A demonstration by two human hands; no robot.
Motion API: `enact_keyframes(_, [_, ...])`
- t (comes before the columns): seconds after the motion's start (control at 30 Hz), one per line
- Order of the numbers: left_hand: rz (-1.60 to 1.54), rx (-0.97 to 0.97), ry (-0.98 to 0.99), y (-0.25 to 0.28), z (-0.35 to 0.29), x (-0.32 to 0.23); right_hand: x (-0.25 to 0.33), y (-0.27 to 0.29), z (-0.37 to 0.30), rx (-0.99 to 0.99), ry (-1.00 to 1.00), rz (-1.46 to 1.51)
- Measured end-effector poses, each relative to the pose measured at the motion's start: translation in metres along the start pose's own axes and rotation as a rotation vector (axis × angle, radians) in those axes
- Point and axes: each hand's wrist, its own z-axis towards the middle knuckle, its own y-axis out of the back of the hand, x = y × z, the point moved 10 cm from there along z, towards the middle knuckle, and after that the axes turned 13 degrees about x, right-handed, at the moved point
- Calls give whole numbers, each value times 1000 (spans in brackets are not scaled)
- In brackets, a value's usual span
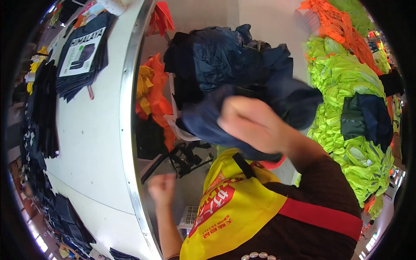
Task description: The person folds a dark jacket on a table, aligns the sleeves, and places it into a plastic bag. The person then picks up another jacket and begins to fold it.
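Observation:
In front of my body, my right hand (251, 123) is closed on a piece of navy blue cloth (208, 115), which is blurred and spread out to both sides of the fist. Just beyond it lies a heap of dark clothing and dark plastic wrapping (225, 56), piled on a white container (184, 132). My left hand (162, 188) hangs beside the metal-edged white table, apart from the cloth. Its fingers look curled but are smeared by motion, and nothing shows in it.
Along the left runs the white table (97, 143), with stacked dark garments (84, 56) on it. Orange cloth (160, 99) sits between table and container. To the right rises a large pile of neon yellow garments (338, 82), with folded dark pieces (366, 119) on it.

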Motion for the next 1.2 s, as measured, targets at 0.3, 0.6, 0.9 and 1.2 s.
enact_keyframes(0.3, [-1320,317,52,-124,-59,-59,-16,-261,115,-229,-11,1165])
enact_keyframes(0.6, [-1158,-919,83,102,-269,121,-28,-323,15,590,127,146])
enact_keyframes(0.9, [-987,-271,101,76,-255,108,66,-474,-111,1153,266,-122])
enact_keyframes(1.2, [-1218,-262,-284,32,-304,87,70,-379,-7,528,-264,813])
